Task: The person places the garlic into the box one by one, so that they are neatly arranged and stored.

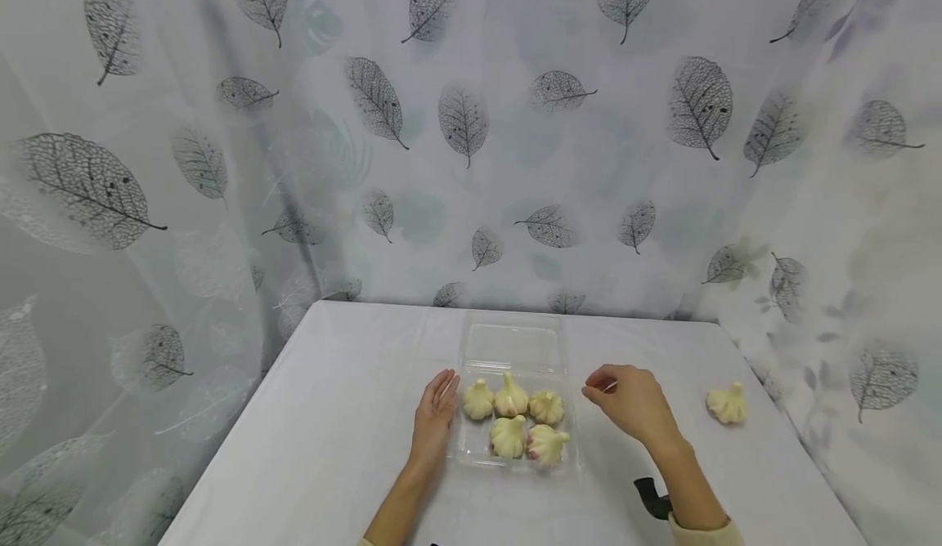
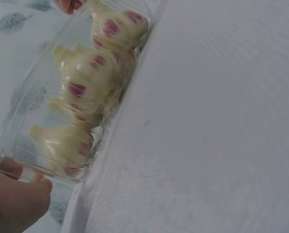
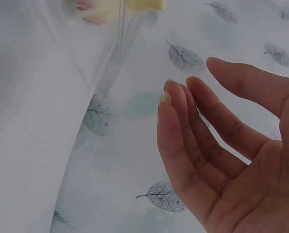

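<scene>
A clear plastic clamshell box lies on the table with its lid folded back. Several garlic bulbs sit inside in two rows; in the left wrist view purple-streaked bulbs show through the wall. My left hand rests along the box's left side, fingers fairly straight, and its fingertips are at the box corner in the left wrist view. To the right of the box, my right hand hovers with fingers loosely bent and nothing between thumb and fingertips.
One more garlic bulb lies near the right edge of the white table. A black curved object is beside the right forearm. Behind the table hangs a leaf-printed curtain.
</scene>
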{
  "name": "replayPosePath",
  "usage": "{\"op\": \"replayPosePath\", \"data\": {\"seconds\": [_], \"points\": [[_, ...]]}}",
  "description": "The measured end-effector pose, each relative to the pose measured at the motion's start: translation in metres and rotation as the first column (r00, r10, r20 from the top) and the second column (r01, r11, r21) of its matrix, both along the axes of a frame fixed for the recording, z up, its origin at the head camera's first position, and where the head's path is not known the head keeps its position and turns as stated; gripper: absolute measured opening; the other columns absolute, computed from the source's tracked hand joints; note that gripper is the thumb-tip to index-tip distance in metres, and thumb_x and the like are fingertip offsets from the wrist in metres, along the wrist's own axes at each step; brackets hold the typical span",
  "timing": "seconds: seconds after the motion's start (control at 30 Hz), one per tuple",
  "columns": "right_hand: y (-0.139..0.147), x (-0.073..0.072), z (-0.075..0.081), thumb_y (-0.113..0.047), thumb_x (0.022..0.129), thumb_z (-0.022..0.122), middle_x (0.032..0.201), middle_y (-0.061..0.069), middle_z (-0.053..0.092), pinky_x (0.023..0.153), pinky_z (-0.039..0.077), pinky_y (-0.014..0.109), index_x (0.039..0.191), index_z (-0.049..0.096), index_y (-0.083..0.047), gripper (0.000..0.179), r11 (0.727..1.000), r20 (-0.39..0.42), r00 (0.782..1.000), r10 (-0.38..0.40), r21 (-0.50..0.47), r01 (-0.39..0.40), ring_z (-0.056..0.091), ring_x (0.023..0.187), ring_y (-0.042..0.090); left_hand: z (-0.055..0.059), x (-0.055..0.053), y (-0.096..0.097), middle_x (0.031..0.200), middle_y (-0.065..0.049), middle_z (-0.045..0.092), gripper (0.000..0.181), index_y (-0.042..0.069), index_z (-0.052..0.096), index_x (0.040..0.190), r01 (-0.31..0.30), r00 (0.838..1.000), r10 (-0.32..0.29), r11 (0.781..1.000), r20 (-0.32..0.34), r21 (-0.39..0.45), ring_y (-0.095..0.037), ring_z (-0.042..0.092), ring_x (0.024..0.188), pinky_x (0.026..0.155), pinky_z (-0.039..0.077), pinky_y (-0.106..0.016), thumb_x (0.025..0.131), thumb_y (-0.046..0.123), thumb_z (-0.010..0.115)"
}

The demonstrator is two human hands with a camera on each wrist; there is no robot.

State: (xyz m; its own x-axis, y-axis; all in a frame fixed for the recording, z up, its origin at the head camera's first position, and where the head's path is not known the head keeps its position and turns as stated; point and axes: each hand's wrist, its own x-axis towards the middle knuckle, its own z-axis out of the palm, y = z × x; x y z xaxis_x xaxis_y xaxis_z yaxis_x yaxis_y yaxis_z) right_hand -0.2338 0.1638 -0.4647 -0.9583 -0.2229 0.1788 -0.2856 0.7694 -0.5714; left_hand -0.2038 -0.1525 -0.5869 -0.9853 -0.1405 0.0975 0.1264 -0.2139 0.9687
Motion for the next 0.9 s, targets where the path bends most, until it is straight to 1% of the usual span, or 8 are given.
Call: {"op": "replayPosePath", "data": {"seconds": [0.23,0.4,0.6,0.8,0.9], "points": [[0.017,-0.003,-0.006,-0.022,0.092,0.079,0.09,-0.001,0.075,0.066,0.06,0.039,0.096,0.078,-0.013,0.01,1.0,-0.008,1.0,-0.028,-0.01,0.028,0.073,0.084,0.022,-0.001,0.0,-0.002,0.168,-0.016,0.03,0.053,0.002,0.029,0.161,-0.003,1.0,0.003,1.0,0.0,0.013,-0.029,0.03,0.156,0.123,0.029,-0.029,0.109,-0.003,0.038],[0.035,-0.004,-0.011,-0.022,0.093,0.078,0.091,0.001,0.076,0.067,0.06,0.041,0.097,0.078,-0.012,0.011,0.998,-0.036,0.997,-0.068,-0.002,0.068,0.074,0.085,0.024,0.0,0.0,-0.001,0.168,-0.016,0.03,0.053,0.003,0.03,0.161,0.003,1.0,-0.003,1.0,-0.001,0.021,-0.029,0.03,0.156,0.124,0.029,-0.031,0.109,-0.003,0.038],[0.058,-0.006,-0.016,-0.022,0.093,0.078,0.09,0.004,0.077,0.063,0.058,0.04,0.097,0.078,-0.009,0.013,0.996,-0.06,0.995,-0.083,0.021,0.084,0.074,0.084,0.028,0.0,-0.001,0.0,0.168,-0.017,0.03,0.054,0.003,0.03,0.161,0.008,1.0,-0.008,0.999,-0.005,0.036,-0.03,0.03,0.155,0.124,0.029,-0.033,0.108,-0.005,0.038],[0.079,-0.013,-0.028,-0.022,0.093,0.077,0.089,0.006,0.077,0.06,0.054,0.036,0.095,0.079,-0.01,0.012,0.99,-0.101,0.985,-0.14,0.013,0.142,0.072,0.081,0.028,0.001,0.0,-0.001,0.168,-0.016,0.03,0.054,0.002,0.028,0.161,-0.002,1.0,0.002,1.0,0.004,0.027,-0.03,0.031,0.155,0.125,0.029,-0.033,0.108,-0.004,0.038],[0.09,-0.016,-0.032,-0.022,0.093,0.077,0.089,0.009,0.077,0.059,0.054,0.036,0.096,0.08,-0.01,0.013,0.984,-0.124,0.976,-0.178,0.009,0.18,0.071,0.08,0.028,0.002,0.0,-0.001,0.168,-0.016,0.03,0.054,0.002,0.028,0.161,-0.001,1.0,0.001,1.0,0.003,0.025,-0.03,0.031,0.155,0.125,0.029,-0.034,0.108,-0.004,0.038]]}}
